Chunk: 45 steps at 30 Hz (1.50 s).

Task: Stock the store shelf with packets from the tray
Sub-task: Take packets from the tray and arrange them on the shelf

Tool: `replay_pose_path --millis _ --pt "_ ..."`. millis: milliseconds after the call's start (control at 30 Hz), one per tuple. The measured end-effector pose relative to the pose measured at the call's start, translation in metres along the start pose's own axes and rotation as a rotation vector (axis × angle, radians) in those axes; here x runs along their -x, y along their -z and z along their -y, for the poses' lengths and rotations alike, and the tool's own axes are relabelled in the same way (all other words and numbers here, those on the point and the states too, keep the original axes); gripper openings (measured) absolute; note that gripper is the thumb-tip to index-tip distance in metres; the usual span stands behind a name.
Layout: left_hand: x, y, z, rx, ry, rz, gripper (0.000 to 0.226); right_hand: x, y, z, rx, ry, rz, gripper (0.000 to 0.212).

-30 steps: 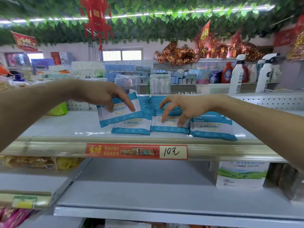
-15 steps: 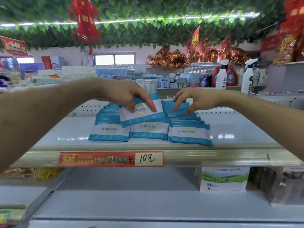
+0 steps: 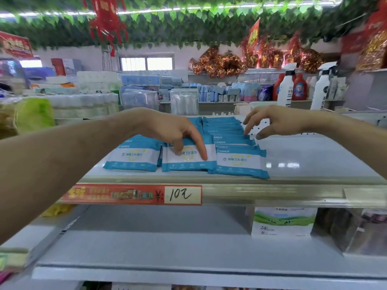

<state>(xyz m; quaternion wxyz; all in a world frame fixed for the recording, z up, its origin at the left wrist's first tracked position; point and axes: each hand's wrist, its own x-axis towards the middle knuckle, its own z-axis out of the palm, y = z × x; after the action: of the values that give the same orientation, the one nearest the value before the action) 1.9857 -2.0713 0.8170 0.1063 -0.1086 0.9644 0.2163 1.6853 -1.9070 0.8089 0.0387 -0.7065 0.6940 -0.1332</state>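
Above the red price label, on the white shelf, you have three rows of blue-and-white packets running back from the front edge, side by side and touching.

Over the label's middle stands the left row, its front packet leaning back on those behind it, with no hand on it.

Just above the label's right end, your left hand holds the middle packet by its top edge. Your thumb and straight forefinger lie on its printed face, and your other fingers are hidden behind it. The packet's bottom edge sits on the shelf at the front of the middle row, and it tilts backward.

Up and to the right of the label lies the right row, its front packet overlapping the middle packet's corner.

Farther right of the label, your right hand hovers over the back part of that row. Its fingers are spread and loosely bent and grip nothing, and one fingertip is right at the packets' top edges; whether it touches them is unclear.

Below and to the right of the label, a white and green box stands on the lower level.
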Motion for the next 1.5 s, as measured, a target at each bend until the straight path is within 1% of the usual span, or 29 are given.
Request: replay_pose_path --millis 100,233,467,600,667,767,867,1033,1167,1233,1333,1400,1500 --pt "0.000 -0.001 0.002 -0.038 -0.022 0.000 0.062 -0.005 -0.002 -0.001 -0.028 -0.008 -0.010 0.032" --pt "0.000 -0.004 0.004 -0.076 -0.005 -0.030 0.063 -0.013 -0.002 -0.001 -0.037 0.030 -0.047 0.037" --pt "0.001 -0.009 0.018 -0.050 -0.058 -0.180 0.062 -0.034 0.004 0.008 -0.007 0.052 -0.048 0.034" --pt "0.021 -0.007 0.029 -0.053 -0.098 -0.293 0.059 -0.054 0.003 0.038 -0.022 0.134 -0.094 0.033" --pt "0.042 -0.006 0.041 -0.031 -0.075 -0.378 0.055 -0.067 0.001 0.063 -0.036 0.203 -0.117 0.032" --pt "0.088 -0.011 0.065 0.029 0.024 -0.517 0.049 -0.090 -0.003 0.113 -0.008 0.360 -0.112 0.030" --pt "0.146 -0.023 0.092 0.088 0.155 -0.669 0.046 -0.119 -0.016 0.176 0.009 0.517 -0.056 0.025" --pt "0.260 -0.066 0.127 0.118 0.454 -0.743 0.044 -0.166 -0.069 0.291 0.028 0.773 0.084 0.025" --pt "0.362 -0.132 0.147 0.169 0.698 -0.803 0.044 -0.190 -0.130 0.386 0.044 0.954 0.212 0.026" --pt "0.410 -0.173 0.156 0.237 0.820 -0.810 0.043 -0.193 -0.162 0.429 0.063 1.025 0.271 0.026" --pt "0.464 -0.240 0.164 0.347 0.987 -0.775 0.040 -0.192 -0.214 0.487 0.100 1.113 0.337 0.027" --pt "0.486 -0.288 0.169 0.415 1.072 -0.764 0.047 -0.190 -0.257 0.518 0.125 1.154 0.423 0.025" --pt "0.498 -0.362 0.177 0.526 1.173 -0.694 0.039 -0.186 -0.336 0.546 0.123 1.154 0.551 0.024"
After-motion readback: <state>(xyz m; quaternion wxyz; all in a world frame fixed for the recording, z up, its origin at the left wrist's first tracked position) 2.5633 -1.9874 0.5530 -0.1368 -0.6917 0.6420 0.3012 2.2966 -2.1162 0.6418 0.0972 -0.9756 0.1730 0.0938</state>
